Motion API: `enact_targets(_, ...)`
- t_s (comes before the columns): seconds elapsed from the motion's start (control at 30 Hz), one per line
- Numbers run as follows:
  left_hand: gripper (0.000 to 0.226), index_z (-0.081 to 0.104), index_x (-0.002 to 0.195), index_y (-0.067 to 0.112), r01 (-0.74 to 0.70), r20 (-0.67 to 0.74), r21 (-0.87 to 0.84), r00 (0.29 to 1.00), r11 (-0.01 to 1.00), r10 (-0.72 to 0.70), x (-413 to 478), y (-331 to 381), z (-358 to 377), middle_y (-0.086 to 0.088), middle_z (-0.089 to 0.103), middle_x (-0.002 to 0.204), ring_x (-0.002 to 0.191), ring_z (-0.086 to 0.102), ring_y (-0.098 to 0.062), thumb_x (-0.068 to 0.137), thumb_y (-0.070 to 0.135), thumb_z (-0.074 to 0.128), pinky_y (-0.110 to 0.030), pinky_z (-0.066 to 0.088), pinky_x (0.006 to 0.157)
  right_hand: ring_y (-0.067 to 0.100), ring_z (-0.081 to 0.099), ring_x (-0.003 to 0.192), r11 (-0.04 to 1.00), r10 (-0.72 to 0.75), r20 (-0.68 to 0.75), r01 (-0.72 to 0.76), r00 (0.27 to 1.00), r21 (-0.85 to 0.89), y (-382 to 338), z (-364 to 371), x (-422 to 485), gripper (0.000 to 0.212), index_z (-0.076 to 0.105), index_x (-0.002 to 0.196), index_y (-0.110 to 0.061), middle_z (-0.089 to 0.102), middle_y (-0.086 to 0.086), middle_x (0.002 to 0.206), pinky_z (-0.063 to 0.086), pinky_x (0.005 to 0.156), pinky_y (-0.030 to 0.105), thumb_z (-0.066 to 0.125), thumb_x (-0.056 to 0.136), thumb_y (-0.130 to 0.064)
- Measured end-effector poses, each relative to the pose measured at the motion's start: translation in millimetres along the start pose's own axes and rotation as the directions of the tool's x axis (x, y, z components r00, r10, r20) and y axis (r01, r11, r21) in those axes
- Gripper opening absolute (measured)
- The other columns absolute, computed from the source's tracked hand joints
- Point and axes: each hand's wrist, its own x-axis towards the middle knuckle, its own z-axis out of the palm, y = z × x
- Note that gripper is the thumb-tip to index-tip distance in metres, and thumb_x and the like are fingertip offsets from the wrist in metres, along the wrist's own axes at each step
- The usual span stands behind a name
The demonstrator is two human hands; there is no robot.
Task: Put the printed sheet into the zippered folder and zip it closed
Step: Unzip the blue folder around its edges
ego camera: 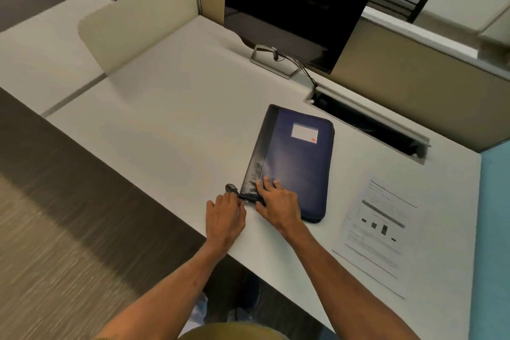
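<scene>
The zippered folder (292, 163) lay closed on the white counter (165, 130) at the centre of the frame, its near-left corner beside both hands. The printed sheet (383, 232) sat flat on the counter at lower right, just beside the folder and not touching it, so the step in hand looked to be unzipping.

The left hand (225, 218) was closed in a pinch at what appeared to be the zipper pull (231, 188) at that corner; whether it truly gripped the tab could not be told. The right hand (278, 201) lay open and flat, fingers (266, 183) spread on the cover and thumb along the near edge.

To do this well, the flat hand should probably press firmly near the slider so the folder would not skid, while the pull runs low along the track, slowing at each rounded corner. The sheet would likely need the folder opened fully.
</scene>
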Motion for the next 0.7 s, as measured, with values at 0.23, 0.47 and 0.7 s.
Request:
enact_targets(0.23,0.014,0.059,0.098,0.018,-0.068,-0.054,0.029,0.996,0.997,0.07,11.8,-37.5,-8.4,0.0,0.061,0.088,0.074,0.042,-0.016,0.1,0.031,0.064,-0.036,0.039,0.07,0.027,0.057,0.136,0.999,-0.025,0.022,0.026,0.999,-0.042,5.7,-4.1,2.6,0.063,0.044,0.157,-0.025,0.045,0.005,0.163,0.062,0.086,0.045,0.057,0.101,-0.049)
enact_targets(0.47,0.018,0.062,0.101,0.022,-0.084,-0.023,-0.002,0.996,0.996,0.084,21.4,-45.1,-11.5,0.005,0.063,0.095,0.081,0.048,-0.014,0.097,0.039,0.058,-0.032,0.032,0.075,0.028,0.066,0.126,0.999,0.017,-0.091,-0.014,0.996,0.03,0.5,1.5,0.4,0.062,0.057,0.148,-0.024,0.058,0.005,0.151,0.063,0.086,0.046,0.072,0.091,-0.045)
enact_targets(0.7,0.025,0.063,0.124,0.019,-0.064,-0.088,-0.054,0.994,0.996,0.059,48.5,-43.3,-24.3,0.0,0.065,0.116,0.101,0.059,-0.021,0.105,0.032,0.052,-0.038,0.046,0.085,0.015,0.067,0.074,0.934,0.234,-0.315,-0.122,0.92,0.337,16.5,3.5,-4.4,0.023,0.07,0.095,-0.026,0.075,-0.007,0.091,0.06,0.073,0.035,0.063,0.096,-0.048)
